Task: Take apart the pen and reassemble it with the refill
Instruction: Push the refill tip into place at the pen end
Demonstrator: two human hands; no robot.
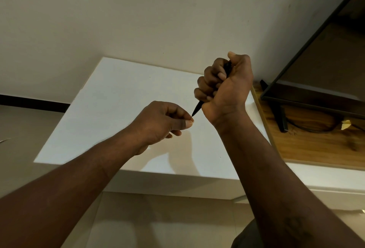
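1. A slim black pen (197, 109) is held in the air above a white table (118, 99), clamped in the fist of the right hand (227, 85). All four fingers are curled tightly round the barrel and the thumb is pressed over the top.
2. The pen is tilted, with its tapered, cone-shaped point directed down and to the left. Only that point and a short stretch of barrel near the thumb are seen; the rest is hidden inside the fist.
3. The point is pinched between the thumb and forefinger of the left hand (164, 123), whose other fingers are loosely curled beneath. Whether a refill is gripped there cannot be told.
4. The tabletop is shown as smooth, matt and rectangular, with the arms' shadows cast on it.
5. To the right, a flat dark television (316, 54) is stood on a grained wooden board (316, 149), with a dark cable (316, 130) looped behind its leg.
6. A plain, scuffed wall (138, 10) is seen behind.
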